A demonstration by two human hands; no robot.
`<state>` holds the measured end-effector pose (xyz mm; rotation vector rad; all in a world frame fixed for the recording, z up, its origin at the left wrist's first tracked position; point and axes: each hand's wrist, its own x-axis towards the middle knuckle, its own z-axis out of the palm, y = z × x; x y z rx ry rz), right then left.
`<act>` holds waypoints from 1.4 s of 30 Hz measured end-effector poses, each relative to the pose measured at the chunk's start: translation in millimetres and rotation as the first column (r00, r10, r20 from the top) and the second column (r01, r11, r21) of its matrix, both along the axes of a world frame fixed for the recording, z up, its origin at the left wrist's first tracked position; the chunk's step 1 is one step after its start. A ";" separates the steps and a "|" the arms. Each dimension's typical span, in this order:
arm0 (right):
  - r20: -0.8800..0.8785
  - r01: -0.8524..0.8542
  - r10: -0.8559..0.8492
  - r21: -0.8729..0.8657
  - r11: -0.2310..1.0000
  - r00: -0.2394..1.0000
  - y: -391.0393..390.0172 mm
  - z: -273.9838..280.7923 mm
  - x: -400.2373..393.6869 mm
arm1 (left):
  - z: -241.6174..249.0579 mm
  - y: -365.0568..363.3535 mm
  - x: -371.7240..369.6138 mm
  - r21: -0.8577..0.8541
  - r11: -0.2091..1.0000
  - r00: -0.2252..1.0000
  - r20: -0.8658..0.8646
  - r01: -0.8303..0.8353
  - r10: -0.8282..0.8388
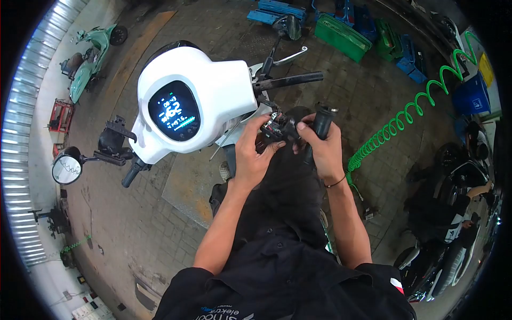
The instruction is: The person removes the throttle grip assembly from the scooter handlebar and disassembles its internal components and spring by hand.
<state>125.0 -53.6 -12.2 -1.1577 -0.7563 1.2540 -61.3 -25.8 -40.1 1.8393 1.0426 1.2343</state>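
Observation:
My left hand is closed round a dark switch housing with its inner parts and small wires showing. On the right, my right hand holds a black rubber grip upright against its palm, while its thumb and fingertips touch the housing's right side. Just up and left of my hands is the white scooter front with a lit display. Its bare handlebar end sticks out above the housing, beside a silver brake lever.
A coiled green hose runs down on the right. Toolboxes stand at the top. A mirror juts out left. Another person is beside a motorbike at the right; a green scooter stands upper left.

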 end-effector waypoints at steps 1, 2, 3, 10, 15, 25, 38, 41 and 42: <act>-0.008 0.001 -0.001 -0.010 1.000 1.000 -3.7 -0.2 -1.2 | -0.5 -1.8 1.9 0.003 1.000 1.000 0.002 0.004 -0.004; -0.016 0.002 -0.002 -0.023 1.000 1.000 -6.3 -1.4 -1.0 | -1.6 -4.4 3.8 -0.027 1.000 0.998 0.068 0.005 -0.003; -0.013 0.005 -0.005 -0.022 1.000 1.000 -6.4 -3.3 0.0 | -1.1 -5.6 6.2 -0.055 0.998 0.991 0.134 0.007 0.000; -0.140 -0.060 0.049 -0.074 0.995 0.989 -12.3 -7.9 1.7 | 5.1 -10.2 4.6 -0.182 0.982 0.976 0.216 0.051 -0.011; -0.124 -0.177 0.172 -0.031 0.984 0.977 -10.6 2.2 3.1 | 5.3 -6.8 -9.0 -0.189 0.976 0.988 0.130 0.104 -0.080; -0.237 -0.170 0.140 -0.109 0.979 0.961 -4.4 -13.9 2.9 | 8.9 -10.2 0.1 -0.246 0.965 0.978 0.205 0.096 -0.045; -0.022 -0.067 0.066 -0.057 0.996 0.998 -10.9 -25.8 -10.9 | 1.5 -18.6 10.0 -0.458 0.868 0.832 0.544 0.192 0.103; 0.044 -0.095 0.098 -0.065 0.993 0.994 -9.3 -23.6 -6.6 | 2.7 -13.1 8.6 -0.567 0.788 0.803 0.572 0.242 0.165; 0.043 -0.094 0.097 -0.067 0.993 0.994 -11.3 -21.8 -5.5 | 4.2 -11.6 7.7 -0.609 0.754 0.811 0.555 0.244 0.186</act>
